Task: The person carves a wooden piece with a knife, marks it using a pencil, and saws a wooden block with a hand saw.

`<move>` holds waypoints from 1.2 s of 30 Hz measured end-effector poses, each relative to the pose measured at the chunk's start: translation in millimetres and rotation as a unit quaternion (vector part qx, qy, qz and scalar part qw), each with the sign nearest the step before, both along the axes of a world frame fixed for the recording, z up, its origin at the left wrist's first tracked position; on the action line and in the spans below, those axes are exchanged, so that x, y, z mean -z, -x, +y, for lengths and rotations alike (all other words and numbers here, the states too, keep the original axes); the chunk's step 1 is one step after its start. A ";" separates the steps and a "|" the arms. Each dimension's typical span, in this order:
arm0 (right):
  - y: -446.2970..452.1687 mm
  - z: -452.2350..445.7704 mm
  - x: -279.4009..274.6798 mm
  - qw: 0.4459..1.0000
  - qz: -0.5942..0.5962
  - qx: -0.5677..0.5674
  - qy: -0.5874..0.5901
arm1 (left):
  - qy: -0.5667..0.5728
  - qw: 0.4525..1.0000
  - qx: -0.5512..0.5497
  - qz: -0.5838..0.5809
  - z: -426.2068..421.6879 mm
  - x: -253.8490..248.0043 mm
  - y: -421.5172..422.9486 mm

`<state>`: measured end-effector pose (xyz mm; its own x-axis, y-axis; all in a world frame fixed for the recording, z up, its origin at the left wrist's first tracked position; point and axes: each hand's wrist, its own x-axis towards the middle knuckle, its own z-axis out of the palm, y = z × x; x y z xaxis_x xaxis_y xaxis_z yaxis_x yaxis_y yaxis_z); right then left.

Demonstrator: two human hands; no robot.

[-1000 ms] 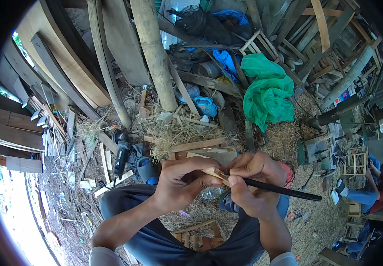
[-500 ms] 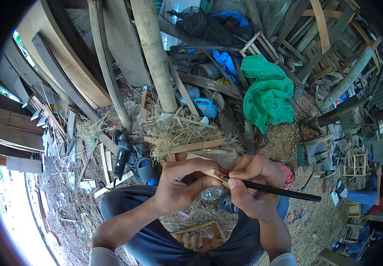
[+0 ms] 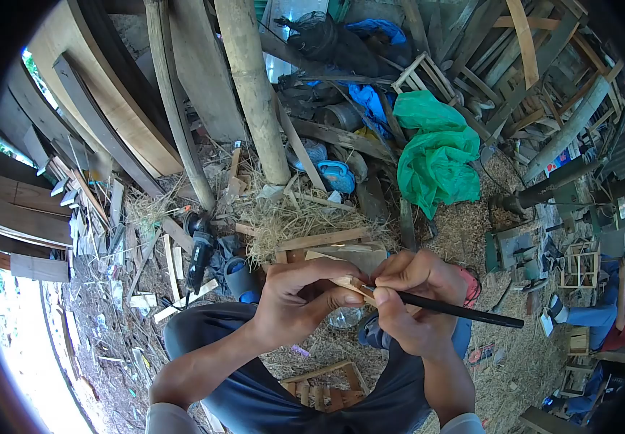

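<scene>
My left hand (image 3: 299, 300) is closed on a small pale piece of wood (image 3: 353, 283), pinched between thumb and fingers above my lap. My right hand (image 3: 421, 296) grips a slim tool with a long black handle (image 3: 464, 312). Its handle sticks out to the right, while its narrow front end meets the wood between my two hands. The right fingertips hide most of that tip, so its exact kind is unclear. Both hands are close together, almost touching at the wood.
An angle grinder (image 3: 198, 253) lies on the ground at left, among wood scraps. A wooden frame (image 3: 327, 383) is below my hands, between my legs. Ahead are a bamboo post (image 3: 251, 94) and a green plastic sheet (image 3: 439, 155). Another person (image 3: 609, 315) sits far right.
My hands stay nearly in place, with only a tiny shift of the right fingers and tool at the wood. The other person's arm at far right has moved.
</scene>
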<state>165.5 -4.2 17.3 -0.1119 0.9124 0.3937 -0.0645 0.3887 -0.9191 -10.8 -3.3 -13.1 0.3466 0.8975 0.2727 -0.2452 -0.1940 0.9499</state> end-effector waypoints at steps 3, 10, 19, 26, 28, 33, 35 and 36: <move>-1.1 -1.0 0.1 1.000 -0.002 0.000 0.017 | 0.050 0.998 -0.003 -0.034 -2.7 -0.2 -2.7; -0.4 0.8 2.6 1.000 -0.009 -0.001 -0.019 | 0.018 0.999 0.001 -0.036 -1.3 1.6 -2.0; 1.8 1.4 0.4 1.000 0.015 -0.012 -0.014 | 0.019 0.999 0.006 -0.029 -2.0 3.0 -2.1; 1.6 -2.5 0.8 0.997 0.068 -0.006 0.036 | 0.058 0.998 0.018 -0.028 0.0 2.4 -2.0; 4.2 -4.7 -4.6 0.994 0.069 0.015 0.084 | 0.098 0.994 0.018 -0.049 0.9 2.6 -2.7; 3.7 -5.2 3.5 0.996 0.069 0.010 0.053 | 0.102 0.991 0.039 -0.075 0.6 4.9 -1.2; 3.6 -4.5 4.7 0.997 0.068 0.003 0.039 | 0.100 0.991 0.037 -0.078 0.2 5.5 -1.4; 5.2 -4.3 4.2 0.997 0.068 0.008 0.037 | 0.097 0.991 0.034 -0.081 -0.2 5.8 -1.9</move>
